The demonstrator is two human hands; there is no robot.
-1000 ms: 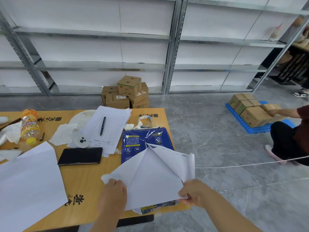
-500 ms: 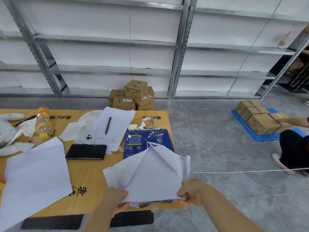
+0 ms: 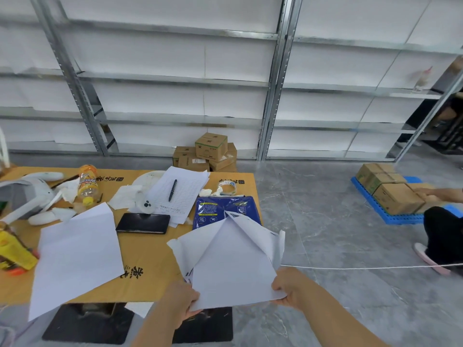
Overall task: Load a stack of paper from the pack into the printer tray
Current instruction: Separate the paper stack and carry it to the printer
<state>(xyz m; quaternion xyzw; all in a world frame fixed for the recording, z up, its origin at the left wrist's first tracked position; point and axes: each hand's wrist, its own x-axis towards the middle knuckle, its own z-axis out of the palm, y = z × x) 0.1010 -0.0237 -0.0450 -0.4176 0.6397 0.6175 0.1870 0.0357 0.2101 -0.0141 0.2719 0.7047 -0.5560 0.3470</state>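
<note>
A blue paper pack (image 3: pixel 215 209) lies at the right end of the wooden table (image 3: pixel 140 251), its white wrapper flaps (image 3: pixel 260 236) torn open and folded up. A stack of white paper (image 3: pixel 230 266) is lifted out of the pack's near end, past the table edge. My left hand (image 3: pixel 181 300) grips its lower left corner and my right hand (image 3: pixel 292 288) grips its lower right corner. A black printer tray (image 3: pixel 85 324) shows below the table's near edge, partly hidden by my arms and by a loose sheet.
A large loose white sheet (image 3: pixel 75 256) overhangs the table's near edge. A black phone (image 3: pixel 142 222), lined papers with a pen (image 3: pixel 172 190), tape roll (image 3: pixel 226 185), drink bottle (image 3: pixel 87 184) and tissues lie behind. A person (image 3: pixel 443 236) crouches by boxes on a blue pallet at right.
Both hands have pulled the paper stack toward me, beyond the table edge. My view tilted down, bringing the black tray below the table into sight.
</note>
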